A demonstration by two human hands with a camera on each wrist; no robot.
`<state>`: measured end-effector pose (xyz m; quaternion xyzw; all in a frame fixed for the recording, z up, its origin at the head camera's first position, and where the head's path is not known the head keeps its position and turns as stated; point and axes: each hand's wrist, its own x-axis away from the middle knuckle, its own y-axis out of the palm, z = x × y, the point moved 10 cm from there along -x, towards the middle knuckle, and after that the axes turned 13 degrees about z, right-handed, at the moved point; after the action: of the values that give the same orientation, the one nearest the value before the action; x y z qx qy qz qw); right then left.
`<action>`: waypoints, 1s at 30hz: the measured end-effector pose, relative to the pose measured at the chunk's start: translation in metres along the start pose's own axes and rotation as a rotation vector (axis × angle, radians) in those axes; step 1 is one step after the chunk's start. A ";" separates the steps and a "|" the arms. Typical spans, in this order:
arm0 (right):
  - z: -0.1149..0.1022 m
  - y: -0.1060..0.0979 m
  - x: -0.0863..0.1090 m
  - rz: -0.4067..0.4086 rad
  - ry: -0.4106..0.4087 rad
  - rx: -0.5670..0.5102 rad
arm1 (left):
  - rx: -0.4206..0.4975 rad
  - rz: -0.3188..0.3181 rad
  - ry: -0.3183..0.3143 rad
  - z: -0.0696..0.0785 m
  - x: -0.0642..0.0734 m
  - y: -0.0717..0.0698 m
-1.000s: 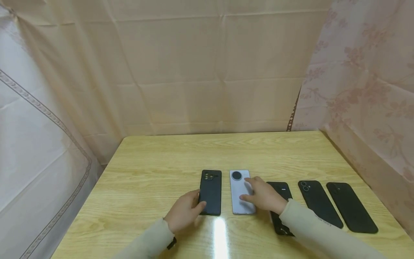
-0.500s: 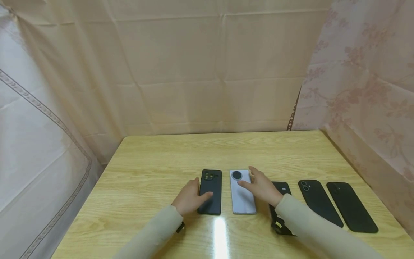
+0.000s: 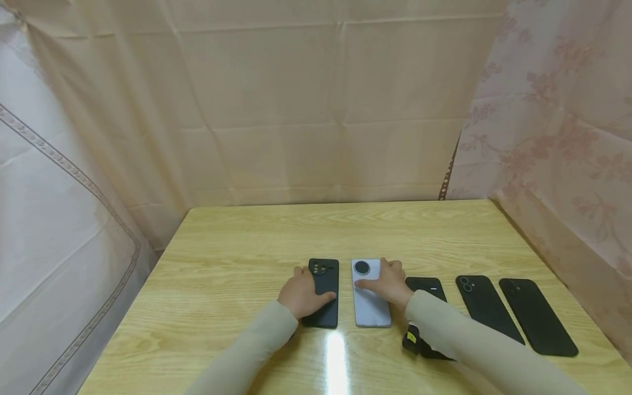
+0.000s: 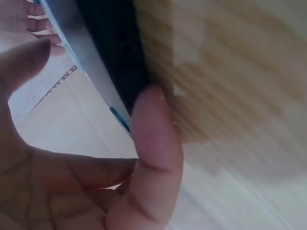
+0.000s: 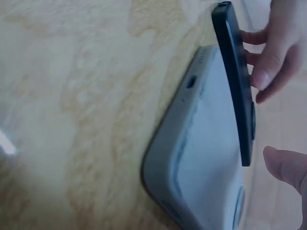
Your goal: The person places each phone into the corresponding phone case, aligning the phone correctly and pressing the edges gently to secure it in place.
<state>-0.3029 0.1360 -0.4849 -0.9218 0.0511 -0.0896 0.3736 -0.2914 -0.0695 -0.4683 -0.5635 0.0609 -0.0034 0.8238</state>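
Observation:
A black phone [image 3: 324, 307] with a square camera block lies on the wooden table, beside a pale lilac phone [image 3: 370, 307] with a round camera ring. My left hand [image 3: 300, 296] is at the black phone's left edge, thumb stretched over its back; in the left wrist view a fingertip [image 4: 153, 129] touches its side while the thumb [image 4: 29, 62] stands off its surface. My right hand [image 3: 387, 282] spans the lilac phone's right side. Its thumb [image 5: 285, 165] reaches over the back, apart from it in the right wrist view; its other fingers are hidden there.
Right of the lilac phone lies another black phone [image 3: 427, 285], partly covered by my right forearm. Beyond it are two more black phones, one with two camera lenses [image 3: 486, 307] and one [image 3: 538, 318] near the table's right side. A beige cloth [image 3: 296, 109] hangs behind the table.
My left hand has slid forward and right along the black phone, its thumb now further over the back. My right hand's thumb has shifted across the lilac phone. The phones have stayed in place.

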 end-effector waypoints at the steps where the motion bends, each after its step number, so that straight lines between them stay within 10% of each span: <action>1: -0.001 0.000 0.000 0.009 0.001 0.009 | -0.018 0.001 -0.002 0.000 -0.001 0.001; 30: 0.002 0.007 0.002 0.095 -0.023 0.152 | -0.128 0.040 -0.035 0.005 -0.003 0.003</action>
<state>-0.3013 0.1317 -0.4911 -0.8883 0.0838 -0.0649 0.4469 -0.2939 -0.0635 -0.4690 -0.6135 0.0577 0.0268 0.7871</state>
